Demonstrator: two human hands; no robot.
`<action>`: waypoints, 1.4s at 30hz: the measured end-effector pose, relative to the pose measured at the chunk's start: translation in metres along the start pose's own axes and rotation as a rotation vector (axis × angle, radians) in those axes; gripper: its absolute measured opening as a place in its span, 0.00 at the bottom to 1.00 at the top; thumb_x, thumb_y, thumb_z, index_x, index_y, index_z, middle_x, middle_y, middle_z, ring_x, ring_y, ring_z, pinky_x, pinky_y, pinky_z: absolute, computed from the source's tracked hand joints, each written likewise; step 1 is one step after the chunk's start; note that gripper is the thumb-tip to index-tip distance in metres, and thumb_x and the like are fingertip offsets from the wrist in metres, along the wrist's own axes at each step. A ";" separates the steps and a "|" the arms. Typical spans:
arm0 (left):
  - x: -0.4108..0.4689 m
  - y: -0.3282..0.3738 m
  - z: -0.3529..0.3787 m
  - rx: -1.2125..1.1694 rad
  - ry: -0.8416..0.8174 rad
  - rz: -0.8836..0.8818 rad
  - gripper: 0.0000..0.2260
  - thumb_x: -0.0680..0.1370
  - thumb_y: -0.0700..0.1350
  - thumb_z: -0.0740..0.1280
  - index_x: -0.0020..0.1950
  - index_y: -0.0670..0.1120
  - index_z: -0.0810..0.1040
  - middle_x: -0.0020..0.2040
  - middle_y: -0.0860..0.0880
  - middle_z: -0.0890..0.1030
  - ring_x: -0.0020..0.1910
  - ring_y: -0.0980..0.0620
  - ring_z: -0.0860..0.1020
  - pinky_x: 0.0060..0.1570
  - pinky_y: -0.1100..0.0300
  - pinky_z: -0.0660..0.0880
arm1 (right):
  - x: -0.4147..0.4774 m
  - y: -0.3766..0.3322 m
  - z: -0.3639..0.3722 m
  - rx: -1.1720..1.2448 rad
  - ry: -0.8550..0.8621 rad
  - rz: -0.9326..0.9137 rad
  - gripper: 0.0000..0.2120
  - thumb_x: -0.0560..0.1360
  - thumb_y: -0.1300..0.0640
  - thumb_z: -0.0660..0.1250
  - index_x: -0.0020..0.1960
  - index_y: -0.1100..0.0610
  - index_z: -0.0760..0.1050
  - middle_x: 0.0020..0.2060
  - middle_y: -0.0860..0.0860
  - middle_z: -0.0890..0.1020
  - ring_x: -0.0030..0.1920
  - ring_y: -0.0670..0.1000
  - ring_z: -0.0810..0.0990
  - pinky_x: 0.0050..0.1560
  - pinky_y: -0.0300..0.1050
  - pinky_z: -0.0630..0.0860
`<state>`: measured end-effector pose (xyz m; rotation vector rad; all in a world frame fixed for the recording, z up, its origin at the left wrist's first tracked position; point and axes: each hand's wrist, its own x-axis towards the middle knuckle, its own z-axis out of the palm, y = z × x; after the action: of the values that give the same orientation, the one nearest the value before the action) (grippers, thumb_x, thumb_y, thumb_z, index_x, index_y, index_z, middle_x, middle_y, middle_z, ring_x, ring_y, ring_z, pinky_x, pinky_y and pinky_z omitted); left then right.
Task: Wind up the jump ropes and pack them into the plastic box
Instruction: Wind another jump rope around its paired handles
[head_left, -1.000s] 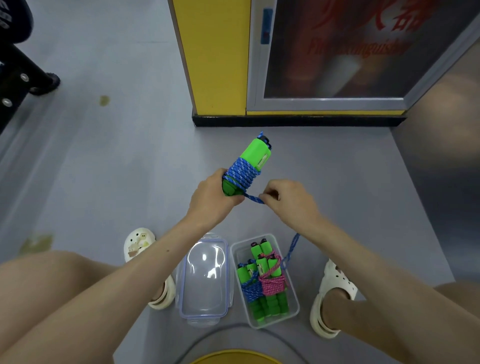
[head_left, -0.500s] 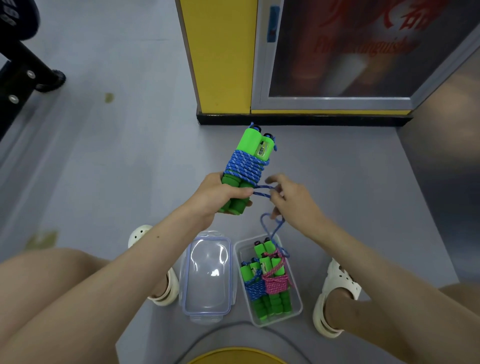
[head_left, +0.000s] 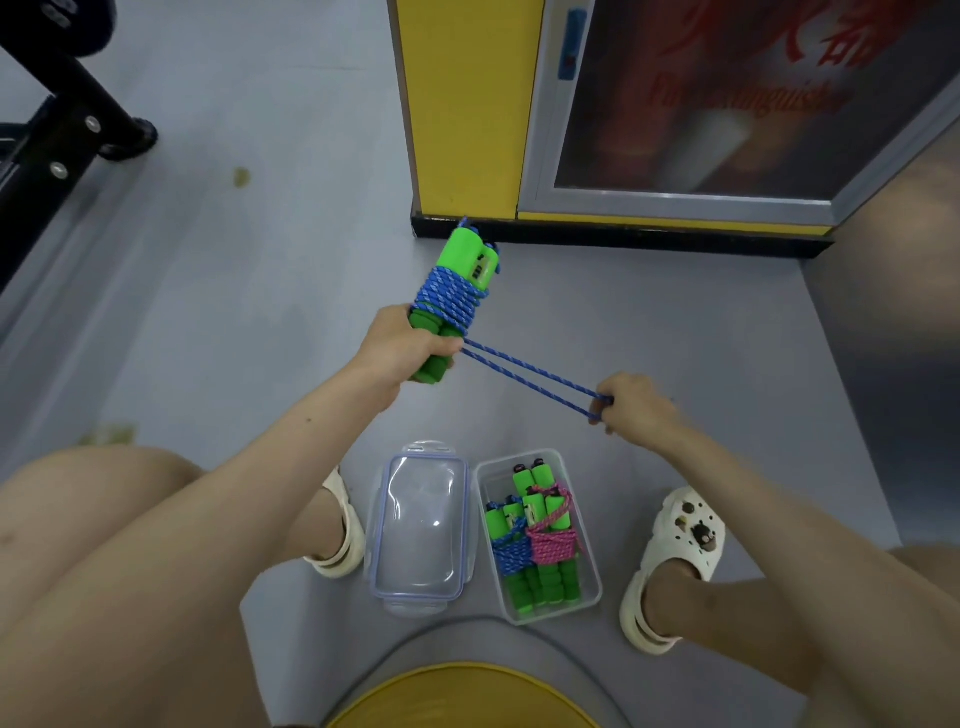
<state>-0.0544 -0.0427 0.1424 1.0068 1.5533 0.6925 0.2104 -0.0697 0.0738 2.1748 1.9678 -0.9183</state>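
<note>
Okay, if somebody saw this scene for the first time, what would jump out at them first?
The bright green handles bound in blue rope, gripped in the left hand mid-frame, with a doubled strand stretched taut to the right hand. Next, the clear plastic box low in the middle, holding a blue bundle and a pink bundle, its lid lying beside it.

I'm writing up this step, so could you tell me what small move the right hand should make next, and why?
Probably wind the loop round the handles once more. The right hand pinches it, short and taut, pulled out from the handles gripped by the left hand; the rest of the rope is already wound.
</note>
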 end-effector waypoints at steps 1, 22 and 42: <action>0.000 -0.002 -0.006 0.004 0.031 0.006 0.09 0.71 0.33 0.72 0.43 0.45 0.75 0.36 0.45 0.79 0.32 0.50 0.79 0.27 0.64 0.75 | -0.004 0.003 0.000 0.017 -0.026 0.012 0.14 0.70 0.68 0.63 0.33 0.52 0.77 0.37 0.53 0.81 0.38 0.52 0.80 0.42 0.43 0.76; 0.006 -0.064 -0.046 0.592 0.261 -0.066 0.08 0.69 0.41 0.72 0.43 0.42 0.75 0.37 0.43 0.79 0.37 0.42 0.78 0.37 0.56 0.74 | -0.044 0.062 -0.023 1.532 0.184 0.315 0.14 0.74 0.75 0.60 0.46 0.58 0.76 0.35 0.53 0.80 0.32 0.48 0.81 0.39 0.41 0.82; 0.020 -0.085 -0.050 0.800 0.319 -0.141 0.06 0.71 0.39 0.68 0.46 0.43 0.73 0.36 0.46 0.74 0.37 0.44 0.75 0.33 0.60 0.67 | -0.063 0.052 -0.040 1.748 -0.176 0.012 0.12 0.72 0.49 0.64 0.39 0.57 0.76 0.32 0.52 0.75 0.29 0.48 0.70 0.27 0.38 0.69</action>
<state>-0.1240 -0.0607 0.0723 1.3835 2.2354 0.1065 0.2735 -0.1178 0.1187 2.1356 0.8090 -3.4263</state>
